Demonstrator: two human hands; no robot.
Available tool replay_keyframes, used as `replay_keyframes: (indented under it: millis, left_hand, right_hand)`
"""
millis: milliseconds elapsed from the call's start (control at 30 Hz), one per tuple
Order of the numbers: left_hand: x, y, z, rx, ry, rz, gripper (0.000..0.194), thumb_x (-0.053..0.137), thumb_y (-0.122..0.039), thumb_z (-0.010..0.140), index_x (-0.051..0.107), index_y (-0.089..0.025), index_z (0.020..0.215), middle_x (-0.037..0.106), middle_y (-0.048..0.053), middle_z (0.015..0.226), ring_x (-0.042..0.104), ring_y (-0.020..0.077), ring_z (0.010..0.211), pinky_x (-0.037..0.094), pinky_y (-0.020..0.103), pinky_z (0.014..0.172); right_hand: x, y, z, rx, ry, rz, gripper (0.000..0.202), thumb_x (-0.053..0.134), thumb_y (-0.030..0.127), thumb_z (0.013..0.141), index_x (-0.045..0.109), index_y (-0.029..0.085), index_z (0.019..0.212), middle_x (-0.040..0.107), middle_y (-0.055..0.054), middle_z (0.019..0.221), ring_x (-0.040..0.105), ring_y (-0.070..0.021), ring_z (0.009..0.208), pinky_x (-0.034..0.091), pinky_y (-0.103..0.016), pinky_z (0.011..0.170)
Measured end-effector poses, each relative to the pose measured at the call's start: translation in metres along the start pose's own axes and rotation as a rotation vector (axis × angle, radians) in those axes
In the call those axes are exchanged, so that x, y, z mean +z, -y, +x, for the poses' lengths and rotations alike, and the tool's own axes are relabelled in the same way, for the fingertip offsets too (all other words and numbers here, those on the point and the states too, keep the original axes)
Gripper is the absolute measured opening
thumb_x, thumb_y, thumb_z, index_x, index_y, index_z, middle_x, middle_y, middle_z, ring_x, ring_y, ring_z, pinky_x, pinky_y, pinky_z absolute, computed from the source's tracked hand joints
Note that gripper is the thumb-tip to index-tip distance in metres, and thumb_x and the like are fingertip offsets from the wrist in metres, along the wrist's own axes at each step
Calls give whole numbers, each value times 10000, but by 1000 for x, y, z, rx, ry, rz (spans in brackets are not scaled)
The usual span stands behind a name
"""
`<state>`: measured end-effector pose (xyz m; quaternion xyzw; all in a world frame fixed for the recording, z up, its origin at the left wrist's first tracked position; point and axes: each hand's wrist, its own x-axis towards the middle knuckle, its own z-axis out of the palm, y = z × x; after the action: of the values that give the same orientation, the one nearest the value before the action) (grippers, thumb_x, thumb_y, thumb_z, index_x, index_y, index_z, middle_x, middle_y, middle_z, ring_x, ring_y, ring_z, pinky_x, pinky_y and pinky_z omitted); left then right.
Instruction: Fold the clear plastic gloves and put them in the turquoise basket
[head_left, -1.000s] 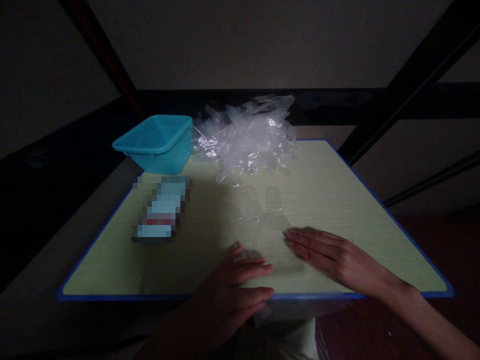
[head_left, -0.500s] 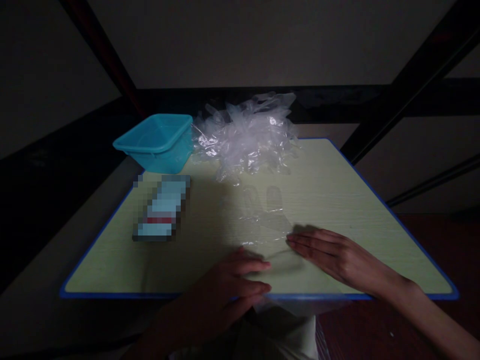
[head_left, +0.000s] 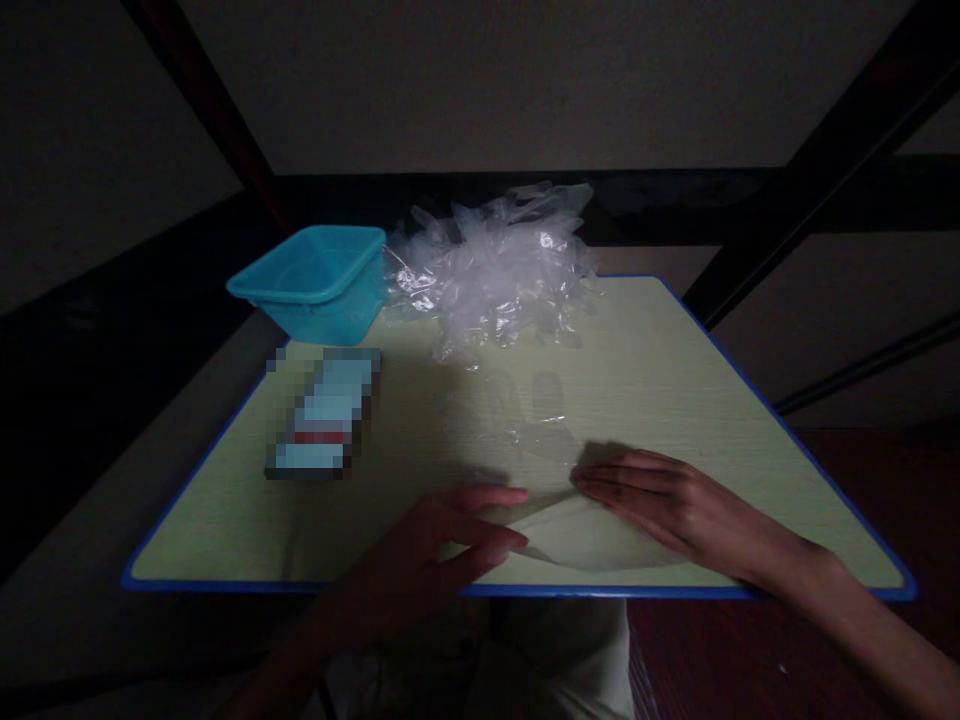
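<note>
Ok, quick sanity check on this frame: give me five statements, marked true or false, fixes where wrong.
1. The blue tub sits left of the clear plastic pile in the picture. True.
2. The blurred phone is inside the tub. False: it lies on the table, nearer the person than the tub.
3. The fingertips of the right hand are at the clear glove. True.
4. The left hand is a clenched fist. False: its fingers are extended.
5. The table's edging is red. False: it is blue.
</note>
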<state>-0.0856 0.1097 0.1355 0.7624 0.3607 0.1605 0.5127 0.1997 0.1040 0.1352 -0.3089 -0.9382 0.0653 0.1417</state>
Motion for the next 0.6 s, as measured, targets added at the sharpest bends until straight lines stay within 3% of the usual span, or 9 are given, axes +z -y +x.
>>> replay_keyframes:
  millis: [200, 367, 467, 600]
  left_hand:
    - [-9, 1, 11, -55, -48, -257, 302, 568, -474, 808, 719, -268, 970, 599, 37, 1241, 551, 251, 1130, 411, 364, 942]
    - [-13, -1, 24, -227, -133, -547, 459, 684, -580, 650, 730, -223, 934, 685, 70, 1085, 592, 289, 1055, 443, 396, 888]
    - [-16, -2, 31, -321, -163, -762, 393, 773, -510, 569, 745, -192, 799, 664, 85, 1128, 551, 300, 1117, 481, 359, 830]
    - [-22, -6, 38, -387, -166, -951, 277, 806, -352, 570, 726, -168, 761, 669, 89, 1100, 601, 260, 1033, 518, 298, 721]
  right_hand:
    - [-8, -6, 6, 101, 54, 199, 364, 306, 275, 968, 617, 154, 1114, 684, -86, 1051, 621, -192, 985, 501, -352, 868]
    - [-18, -16, 19, 227, 140, 382, 434, 317, 368, 961, 651, 157, 781, 645, -57, 711, 604, -152, 658, 472, -289, 617]
    - [-19, -25, 28, 260, 173, 512, 401, 343, 376, 950, 639, 143, 814, 627, -38, 693, 575, -135, 622, 437, -270, 582]
    - [-13, -36, 36, 309, 150, 743, 368, 379, 382, 933, 631, 130, 842, 663, -57, 795, 610, -147, 761, 460, -293, 710]
